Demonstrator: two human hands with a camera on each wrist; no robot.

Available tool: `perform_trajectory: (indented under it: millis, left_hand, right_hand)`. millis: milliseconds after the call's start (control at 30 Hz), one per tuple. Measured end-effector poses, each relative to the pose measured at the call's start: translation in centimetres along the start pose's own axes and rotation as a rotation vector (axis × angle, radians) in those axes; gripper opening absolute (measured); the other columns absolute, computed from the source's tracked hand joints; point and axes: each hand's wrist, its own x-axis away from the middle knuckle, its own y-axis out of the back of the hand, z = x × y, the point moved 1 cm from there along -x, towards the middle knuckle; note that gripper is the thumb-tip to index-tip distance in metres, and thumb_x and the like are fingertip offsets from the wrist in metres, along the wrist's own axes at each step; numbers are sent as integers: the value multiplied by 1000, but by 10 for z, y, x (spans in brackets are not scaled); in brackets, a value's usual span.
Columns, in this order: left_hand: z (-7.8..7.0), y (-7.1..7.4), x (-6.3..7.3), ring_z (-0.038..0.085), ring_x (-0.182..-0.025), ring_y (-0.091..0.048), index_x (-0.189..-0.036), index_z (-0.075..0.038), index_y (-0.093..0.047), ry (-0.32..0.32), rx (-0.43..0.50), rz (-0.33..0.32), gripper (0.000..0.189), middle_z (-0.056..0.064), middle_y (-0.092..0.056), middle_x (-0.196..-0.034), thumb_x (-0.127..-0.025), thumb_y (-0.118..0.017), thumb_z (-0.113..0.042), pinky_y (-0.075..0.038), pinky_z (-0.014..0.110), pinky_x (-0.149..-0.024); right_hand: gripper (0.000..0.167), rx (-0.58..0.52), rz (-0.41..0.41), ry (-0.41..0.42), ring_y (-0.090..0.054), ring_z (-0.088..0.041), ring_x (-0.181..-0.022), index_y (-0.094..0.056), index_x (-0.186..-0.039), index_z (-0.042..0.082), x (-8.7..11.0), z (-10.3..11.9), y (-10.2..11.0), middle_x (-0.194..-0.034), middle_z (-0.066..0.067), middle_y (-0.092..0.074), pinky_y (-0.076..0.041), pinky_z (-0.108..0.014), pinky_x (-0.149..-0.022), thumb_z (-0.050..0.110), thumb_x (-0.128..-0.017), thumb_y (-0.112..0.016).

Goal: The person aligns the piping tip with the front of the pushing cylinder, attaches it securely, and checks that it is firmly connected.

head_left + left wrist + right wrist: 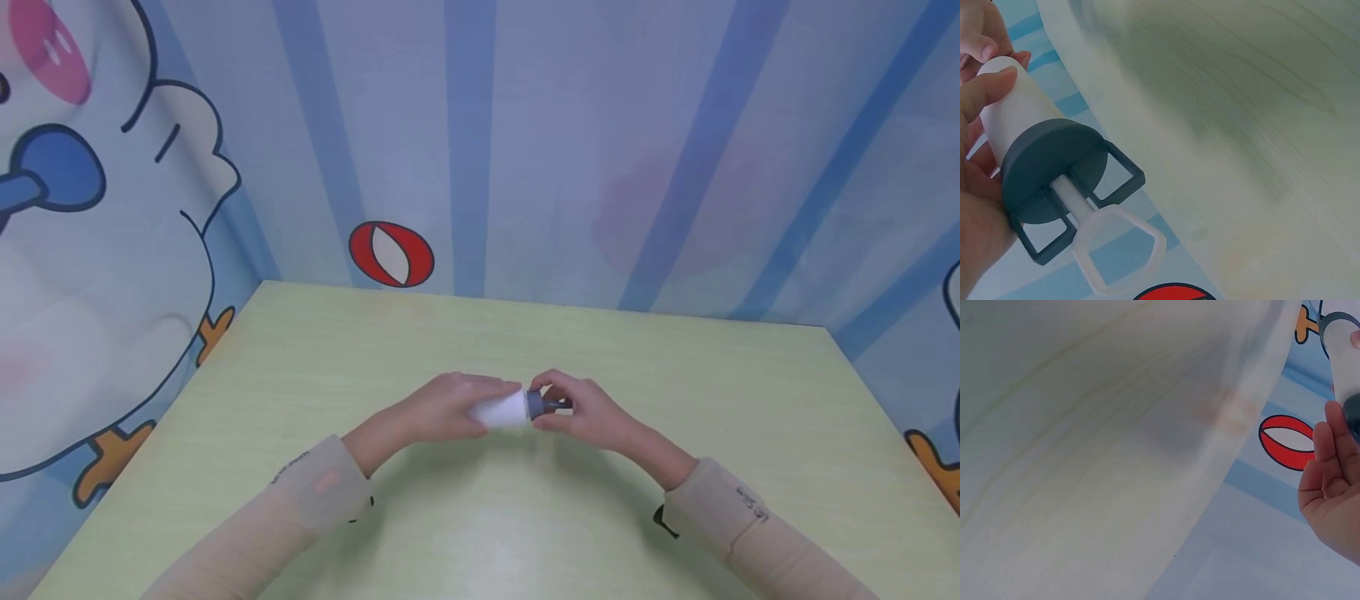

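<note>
Both hands hold a white syringe-like tube [504, 410] over the table's middle. My left hand [453, 408] grips its white body, thumb and fingers on opposite sides. At the dark end piece [534, 404], my right hand [588, 414] has curled thumb and fingers around the handle. The left wrist view shows the dark end disc [1054, 165] with two square side loops, and a white plunger handle [1159, 244] shaped like a ring. Only the dark edge and part of the white barrel [1342, 362] appear beside the fingers in the right wrist view.
A pale yellow-green table [480, 517] lies under both hands. Its far edge meets a striped blue backdrop [555, 150] printed with cartoon figures and a red-and-white ball [420, 254]. Beige sleeves [322, 492] cover both forearms.
</note>
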Motion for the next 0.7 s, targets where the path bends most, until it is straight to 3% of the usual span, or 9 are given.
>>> perform_trajectory:
  millis: [200, 400, 500, 700]
  left_hand:
    - [0, 0, 0, 17, -106, -53, -131, -16, -45, -32, -9, 1, 60, 1, -53, -125, -76, -68, -13, -46, 32, -84]
    - [-1, -1, 0, 17, -109, -52, -133, -18, -42, -11, -12, 10, 63, 0, -51, -128, -76, -68, -14, -46, 32, -86]
    - [-1, -1, 0, 17, -109, -52, -133, -18, -42, -7, -15, 8, 63, 0, -51, -128, -75, -68, -14, -46, 32, -86]
    - [-2, 0, 0, 17, -106, -53, -132, -18, -44, -2, -5, 12, 63, 0, -53, -126, -74, -69, -14, -46, 33, -86]
  right_hand:
    - [30, 27, -22, -19, -57, -15, -78, -59, -105, 7, 0, -2, 1, -90, -5, -63, -47, -23, -63, 26, -81, -62]
    - [34, -17, -2, -40, -62, -22, -83, -54, -113, 8, 0, -5, -1, -95, -8, -65, -48, -24, -65, 29, -86, -55]
    - [38, -56, 20, -44, -62, -22, -81, -47, -116, 10, 0, -6, -1, -92, -9, -66, -48, -29, -68, 26, -84, -58]
    - [33, -50, 48, -32, -60, -14, -79, -46, -108, 11, -1, -3, 0, -89, -9, -65, -46, -34, -76, 15, -80, -64]
